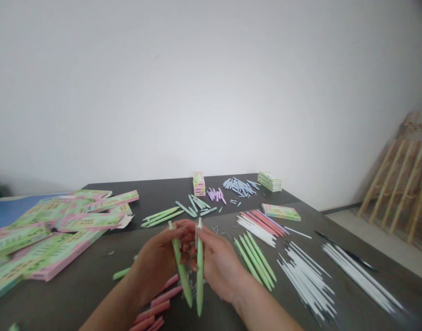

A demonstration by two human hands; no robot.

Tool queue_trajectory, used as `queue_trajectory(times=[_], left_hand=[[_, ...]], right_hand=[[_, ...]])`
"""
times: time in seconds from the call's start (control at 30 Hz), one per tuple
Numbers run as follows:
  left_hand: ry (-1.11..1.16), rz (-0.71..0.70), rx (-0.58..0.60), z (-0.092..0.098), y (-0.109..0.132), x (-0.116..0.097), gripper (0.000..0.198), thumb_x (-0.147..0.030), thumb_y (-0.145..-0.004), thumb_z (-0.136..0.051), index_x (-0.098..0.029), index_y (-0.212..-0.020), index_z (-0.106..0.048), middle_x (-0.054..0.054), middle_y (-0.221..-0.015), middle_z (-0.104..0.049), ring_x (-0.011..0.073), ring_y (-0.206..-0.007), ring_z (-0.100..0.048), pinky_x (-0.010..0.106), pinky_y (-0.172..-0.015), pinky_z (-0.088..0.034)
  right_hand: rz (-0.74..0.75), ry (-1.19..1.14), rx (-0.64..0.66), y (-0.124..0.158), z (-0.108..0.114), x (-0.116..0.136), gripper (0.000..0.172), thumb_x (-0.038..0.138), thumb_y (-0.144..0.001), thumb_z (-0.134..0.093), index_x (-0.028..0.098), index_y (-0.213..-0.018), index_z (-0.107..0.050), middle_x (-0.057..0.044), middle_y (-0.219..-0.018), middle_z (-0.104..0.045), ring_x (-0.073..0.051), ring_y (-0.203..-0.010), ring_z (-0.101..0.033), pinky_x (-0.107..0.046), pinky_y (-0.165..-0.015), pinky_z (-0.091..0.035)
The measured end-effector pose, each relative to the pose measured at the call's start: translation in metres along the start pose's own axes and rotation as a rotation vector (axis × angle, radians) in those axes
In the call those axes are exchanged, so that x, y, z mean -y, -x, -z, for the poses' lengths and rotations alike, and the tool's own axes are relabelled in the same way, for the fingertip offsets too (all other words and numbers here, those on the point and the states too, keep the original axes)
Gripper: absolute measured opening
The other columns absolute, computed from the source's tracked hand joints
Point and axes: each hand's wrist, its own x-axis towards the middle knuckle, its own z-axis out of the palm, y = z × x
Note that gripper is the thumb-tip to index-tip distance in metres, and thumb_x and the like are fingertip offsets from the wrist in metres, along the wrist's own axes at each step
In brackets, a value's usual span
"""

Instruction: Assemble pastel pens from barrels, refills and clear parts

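My left hand (158,250) is closed on a green pen (183,278), which tilts with its lower end pointing toward me. A second green pen (199,285) is held nearly parallel by my right hand (219,257), its silver clip near the thumb. The fingertips of both hands meet in the middle, partly hidden behind the pens. Below my left wrist lie pink pen barrels (158,303) and a green barrel (121,273). Just right of my right hand is a row of green pens (255,259).
Flattened cartons (83,220) pile up at the left. White refills (307,276) lie at the right, with red pens (264,223) behind them. Blue pen parts (240,186), purple parts (216,194) and stacked boxes (270,181) sit at the back. A wooden rack (404,184) leans right.
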Motion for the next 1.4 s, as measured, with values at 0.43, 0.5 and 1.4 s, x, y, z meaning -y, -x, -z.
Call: queue_trajectory(times=[0.43,0.5,1.4], left_hand=[[-0.008,-0.272,-0.237,-0.013,0.005,0.032,0.030,-0.008,-0.072,-0.049,-0.026,-0.089,-0.067,0.001,-0.084,-0.069,0.0231,-0.113,-0.054,0.040,-0.092,-0.045],[-0.029,-0.315,-0.260,-0.018,0.008,0.033,0.033,-0.005,-0.071,-0.042,-0.026,-0.077,-0.068,0.002,-0.081,-0.068,0.0228,-0.122,-0.046,0.041,-0.094,-0.043],[0.211,-0.442,-0.493,0.068,0.026,-0.105,0.018,-0.006,-0.073,-0.043,-0.018,-0.081,-0.056,0.012,-0.106,-0.062,0.0239,-0.098,-0.061,0.036,-0.068,-0.056]], right_hand=[[0.520,1.144,-0.080,0.004,0.006,-0.008,0.030,0.009,-0.080,-0.049,0.021,-0.104,-0.063,-0.006,-0.105,-0.058,-0.017,-0.099,-0.053,-0.030,-0.090,-0.041],[0.492,1.315,-0.095,0.008,0.003,-0.012,0.041,0.006,-0.079,-0.045,0.021,-0.116,-0.057,-0.008,-0.109,-0.058,-0.019,-0.103,-0.053,-0.033,-0.091,-0.041],[-0.026,2.324,-0.575,0.014,0.115,-0.014,0.051,0.004,-0.084,-0.030,0.015,-0.132,-0.045,-0.016,-0.135,-0.044,-0.032,-0.127,-0.033,-0.045,-0.100,-0.029]])
